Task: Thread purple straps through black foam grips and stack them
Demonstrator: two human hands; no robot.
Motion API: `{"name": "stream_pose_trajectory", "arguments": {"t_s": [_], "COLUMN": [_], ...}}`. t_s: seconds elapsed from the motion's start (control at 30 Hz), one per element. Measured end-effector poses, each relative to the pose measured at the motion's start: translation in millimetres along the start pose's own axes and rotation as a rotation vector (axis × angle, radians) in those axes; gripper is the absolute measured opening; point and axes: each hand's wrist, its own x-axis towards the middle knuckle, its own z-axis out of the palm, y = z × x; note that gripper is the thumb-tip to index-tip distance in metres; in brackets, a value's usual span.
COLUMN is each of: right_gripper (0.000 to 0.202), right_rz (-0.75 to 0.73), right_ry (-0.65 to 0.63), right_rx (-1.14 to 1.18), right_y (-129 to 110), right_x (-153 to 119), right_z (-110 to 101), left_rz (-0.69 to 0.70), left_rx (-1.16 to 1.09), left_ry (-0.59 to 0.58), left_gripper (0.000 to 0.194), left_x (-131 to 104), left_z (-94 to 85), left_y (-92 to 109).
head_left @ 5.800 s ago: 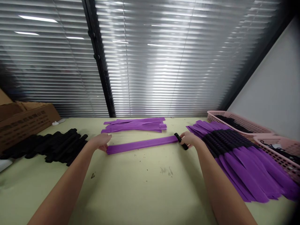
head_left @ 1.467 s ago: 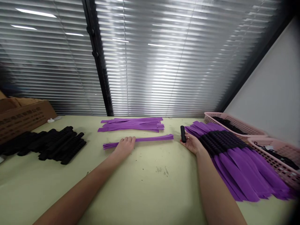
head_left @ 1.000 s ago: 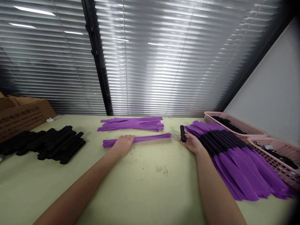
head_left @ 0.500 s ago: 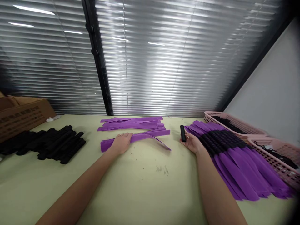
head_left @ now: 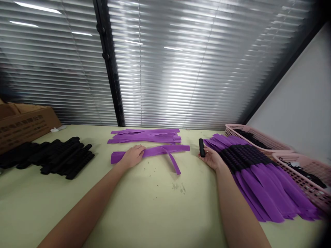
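My left hand (head_left: 133,155) is closed over a small stack of purple fabric strips (head_left: 155,151) lying crosswise on the table. One purple strip (head_left: 173,162) curls away from the stack, its free end bent toward me. In my right hand (head_left: 210,158) a short black tube-shaped grip (head_left: 201,147) stands almost upright between thumb and fingers. Beyond my left hand lies another loose pile of purple strips (head_left: 144,136). Close to the right of my right hand is a row of purple strips with black grips around their middles (head_left: 245,155).
Many black grips (head_left: 57,155) are heaped on the left of the pale table (head_left: 160,213), before a cardboard box (head_left: 31,120). Two pink baskets (head_left: 305,179) with black items stand at the right by the wall. Window blinds (head_left: 168,69) rise behind the table.
The loose strip's free end has swung toward me and to the left, and now bends down more sharply. My left hand has shifted very slightly left; my right hand holds still.
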Motion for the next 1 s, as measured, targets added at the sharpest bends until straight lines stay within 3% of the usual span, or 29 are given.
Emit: {"name": "stream_pose_trajectory", "arguments": {"t_s": [0.2, 0.33, 0.47, 0.57, 0.67, 0.73, 0.83, 1.0], "right_gripper": [0.031, 0.031, 0.032, 0.040, 0.045, 0.038, 0.016, 0.020], "right_rz": [-0.009, -0.023, -0.091, -0.182, -0.205, -0.264, -0.418, -0.511], "right_ry": [0.004, 0.007, -0.021, -0.103, -0.203, -0.234, -0.317, -0.404], "right_rx": [-0.059, -0.125, -0.206, -0.420, -0.642, -0.901, -1.348, -1.514], "right_y": [-1.9, -16.5, -42.0, -51.5, -41.7, -26.4, 0.3, 30.1], "right_x": [-4.9, -5.0, -14.8, -30.4, -39.6, -38.3, -30.3, -21.5], "right_z": [6.3, 18.8, 50.2, 84.6, 115.0, 127.6, 135.6, 136.1], "left_rz": [0.095, 0.116, 0.157, 0.197, 0.212, 0.215, 0.216, 0.212], "left_rx": [-0.041, -0.045, 0.025, 0.083, 0.099, 0.114, 0.143, 0.170], "left_ry": [-0.028, -0.028, -0.021, -0.027, -0.051, -0.078, -0.109, -0.115], "left_gripper": [0.029, 0.031, 0.036, 0.038, 0.044, 0.053, 0.054, 0.054], "left_x": [-4.8, -7.3, -9.3, -10.9, -11.7, -11.5, -11.3, -12.8], "left_z": [-6.0, -4.5, -3.2, -4.9, -6.7, -6.9, -6.2, -5.4], "left_y": [0.2, 0.2, 1.5, 3.8, 5.2, 5.3, 5.4, 8.9]}}
